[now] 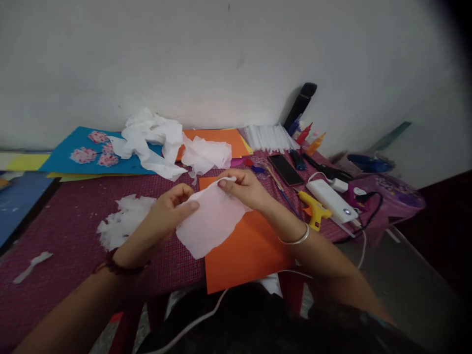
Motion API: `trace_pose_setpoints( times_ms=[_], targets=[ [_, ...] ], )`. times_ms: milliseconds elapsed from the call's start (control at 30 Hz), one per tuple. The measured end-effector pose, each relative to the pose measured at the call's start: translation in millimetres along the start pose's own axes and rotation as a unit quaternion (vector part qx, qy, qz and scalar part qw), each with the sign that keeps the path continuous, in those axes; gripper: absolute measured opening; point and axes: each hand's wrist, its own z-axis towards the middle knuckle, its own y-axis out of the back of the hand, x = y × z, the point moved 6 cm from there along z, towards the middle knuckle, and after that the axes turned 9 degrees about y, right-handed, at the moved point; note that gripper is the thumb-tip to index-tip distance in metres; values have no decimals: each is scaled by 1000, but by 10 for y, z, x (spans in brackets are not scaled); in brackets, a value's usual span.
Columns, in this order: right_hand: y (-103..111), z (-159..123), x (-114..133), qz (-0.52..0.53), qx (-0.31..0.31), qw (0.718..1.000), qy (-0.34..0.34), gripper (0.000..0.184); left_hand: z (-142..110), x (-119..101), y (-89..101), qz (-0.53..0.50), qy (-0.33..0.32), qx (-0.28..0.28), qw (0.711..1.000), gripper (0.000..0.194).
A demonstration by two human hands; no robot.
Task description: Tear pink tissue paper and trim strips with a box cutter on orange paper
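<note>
Head view, tissue sheet: I am seeing it hanging partly over the orange paper; working its upper edge appears to be the step in hand.
Left hand: pinching the sheet's left side.
Right hand: pinching its top edge.
Next move: probably calling for light fingertip pressure.
Torn tissue: lying beside the left forearm.
Glue gun: lying near the power bank, crowding the right side.

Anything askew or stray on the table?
Slightly. A torn white strip lies alone on the checked tablecloth, far left, apart from the crumpled tissue. The orange sheet under the held white tissue lies askew, its near corner seemingly past the table's edge.
</note>
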Motion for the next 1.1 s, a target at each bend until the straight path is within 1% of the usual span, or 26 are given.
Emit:
trace_pose_setpoints(
  times_ms=[33,100,200,300,400,467,533,700,800,900,967,1000,1067,1100],
  targets=[
    [1,-11,19,-2,6,1000,2,34,-2,-28,-25,-2,0,-4,1000,28],
    [-8,-27,19,-8,24,1000,2,31,-13,-98,-32,-31,-1,-30,999,32],
    [-4,-47,-77,0,29,999,-19,31,-24,-177,7,-86,7,-78,993,24],
    [38,-64,-193,14,6,999,-41,39,7,-213,55,-121,15,-123,985,20],
    [97,-77,-237,-5,-13,999,-41,53,76,-194,85,-144,18,-157,977,21],
    [131,-88,-233,-22,-20,999,-35,59,124,-149,83,-148,23,-163,975,21],
    [155,-100,-223,-28,-25,999,-27,61,159,-84,68,-150,34,-157,975,22],
    [203,-127,-283,-18,-48,998,-23,58,184,38,39,-173,42,-133,975,22],
    [244,-129,-373,-20,-79,996,-26,55,231,96,85,-202,28,-149,968,16],
    [280,-130,-482,3,-120,992,-25,53,323,179,152,-236,4,-169,957,9],
    [304,-132,-548,-4,-150,989,-17,51,382,226,149,-264,-12,-150,953,5],
    [316,-135,-581,-18,-165,986,-16,50,402,239,119,-280,-17,-123,952,12],
    [338,-138,-653,-56,-187,980,-22,49,407,239,16,-304,-21,-51,951,30],
    [349,-138,-688,-75,-194,978,-27,48,390,232,-47,-310,-19,-13,950,36]
  ],
)
